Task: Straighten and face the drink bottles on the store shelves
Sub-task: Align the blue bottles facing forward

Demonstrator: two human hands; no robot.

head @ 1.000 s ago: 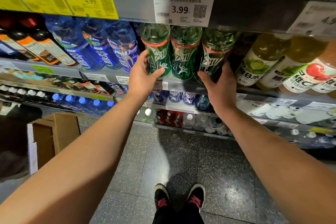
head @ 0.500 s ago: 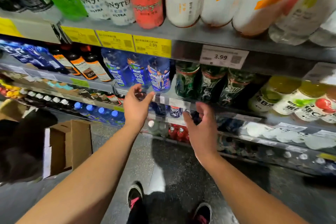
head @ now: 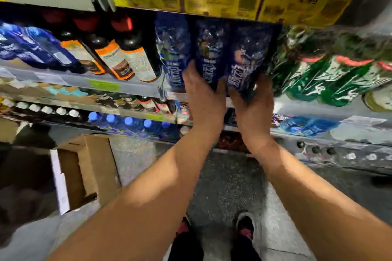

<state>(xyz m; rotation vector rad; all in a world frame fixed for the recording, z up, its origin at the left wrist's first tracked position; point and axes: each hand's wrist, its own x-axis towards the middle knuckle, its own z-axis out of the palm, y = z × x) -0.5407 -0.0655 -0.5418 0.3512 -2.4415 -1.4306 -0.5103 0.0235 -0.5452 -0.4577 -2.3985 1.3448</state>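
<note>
Two hands, left hand (head: 204,95), right hand (head: 253,108), gripping blue bottles (head: 244,59)

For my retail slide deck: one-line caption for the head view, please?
Both hands, left hand and right hand, grip blue bottles on the store shelf.

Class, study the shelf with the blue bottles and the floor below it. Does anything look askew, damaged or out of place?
On the shelf, nothing clearly: the picture is blurred, and both hands, left hand and right hand, are on the blue bottles. The one oddity is an open cardboard box lying on the aisle floor.
</note>
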